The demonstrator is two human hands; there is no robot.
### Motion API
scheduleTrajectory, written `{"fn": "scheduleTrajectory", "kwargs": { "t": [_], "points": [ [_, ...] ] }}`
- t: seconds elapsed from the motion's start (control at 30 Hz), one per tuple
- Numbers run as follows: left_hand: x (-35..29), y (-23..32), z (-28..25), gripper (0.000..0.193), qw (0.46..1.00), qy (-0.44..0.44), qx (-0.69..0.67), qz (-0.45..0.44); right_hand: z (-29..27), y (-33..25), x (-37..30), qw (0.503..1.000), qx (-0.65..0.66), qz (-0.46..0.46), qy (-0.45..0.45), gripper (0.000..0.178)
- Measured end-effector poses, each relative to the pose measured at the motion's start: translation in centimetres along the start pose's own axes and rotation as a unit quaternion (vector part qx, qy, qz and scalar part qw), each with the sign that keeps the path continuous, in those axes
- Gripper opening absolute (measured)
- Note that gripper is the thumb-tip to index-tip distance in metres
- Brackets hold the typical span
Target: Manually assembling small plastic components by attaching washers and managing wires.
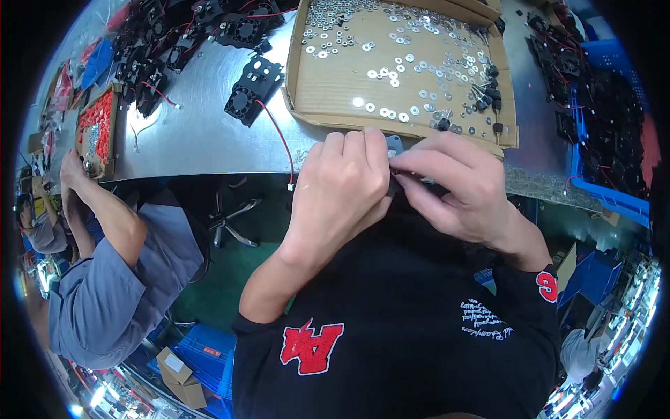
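Note:
At the near edge of the metal table my left hand (342,185) is closed, its fingers wrapped round a part that they mostly hide. Just a grey corner with a hole of this small part (394,144) shows between my hands. My right hand (460,185) meets it from the right, thumb and forefinger pinched together at the part. Whatever sits in that pinch is too small to make out. Beyond my fingers stands a shallow cardboard tray (328,98) with loose washers (394,75), nuts and several black-headed screws. To its left lies a black fan unit (252,89) with a red cable.
More black fan units (244,29) are heaped at the back left. A box of small red parts (98,133) stands at the far left, near a co-worker in grey (105,300). On the right, a blue crate (621,199) holds dark parts.

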State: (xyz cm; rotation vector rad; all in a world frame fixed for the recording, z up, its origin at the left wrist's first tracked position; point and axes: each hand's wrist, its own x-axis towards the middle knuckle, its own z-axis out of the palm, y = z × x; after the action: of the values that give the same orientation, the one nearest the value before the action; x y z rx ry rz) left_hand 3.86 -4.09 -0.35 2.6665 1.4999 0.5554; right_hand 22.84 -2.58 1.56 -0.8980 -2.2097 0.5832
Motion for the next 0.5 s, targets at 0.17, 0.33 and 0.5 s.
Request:
{"fn": "scheduleTrajectory", "kwargs": {
  "t": [0.17,0.33,0.5],
  "points": [
    [0.0,0.0,0.0,0.035,1.0,-0.002,0.005,0.004,-0.4,-0.5,0.0,0.993,-0.093,-0.072,-0.018,0.033],
    [-0.2,0.1,0.3,0.048,1.0,-0.018,0.008,-0.021,-0.9,0.2,0.7,0.99,-0.077,-0.094,-0.069,0.034],
    [-0.1,-0.2,0.3,0.047,1.0,-0.028,0.001,-0.01,-1.1,0.7,1.0,0.972,-0.132,-0.164,-0.107,0.033]
  ]
}}
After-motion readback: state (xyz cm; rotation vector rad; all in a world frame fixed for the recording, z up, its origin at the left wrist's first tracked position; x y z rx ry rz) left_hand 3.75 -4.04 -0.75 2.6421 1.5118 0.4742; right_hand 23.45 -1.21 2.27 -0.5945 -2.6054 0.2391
